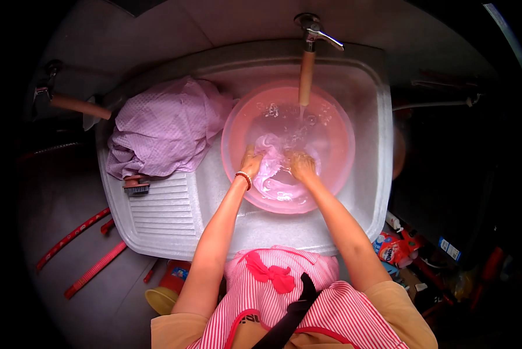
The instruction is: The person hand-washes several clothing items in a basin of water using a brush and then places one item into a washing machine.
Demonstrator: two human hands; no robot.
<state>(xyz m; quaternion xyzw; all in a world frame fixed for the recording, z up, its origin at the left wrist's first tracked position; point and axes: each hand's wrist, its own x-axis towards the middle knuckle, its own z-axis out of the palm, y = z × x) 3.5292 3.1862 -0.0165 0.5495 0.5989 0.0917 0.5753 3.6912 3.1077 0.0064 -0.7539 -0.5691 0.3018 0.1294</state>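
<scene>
A pink plastic basin (230, 139) stands in the grey sink (373, 145) with water in it. Inside lies a wet pale pink cloth (268, 168), partly under the surface. My left hand (251, 161), with a beaded bracelet at the wrist, grips the cloth's left edge. My right hand (302, 167) is closed at the cloth's right side, its fingertips hidden by water and fabric. From the tap (312, 32), a hose (306, 78) runs water into the basin beyond my hands.
A heap of purple checked fabric (168, 128) covers the upper left of the washboard (163, 206). A scrubbing brush (136, 185) lies at its lower edge. Another tap hose (80, 106) reaches the sink's left rim. Packets (392, 249) crowd the floor at the right.
</scene>
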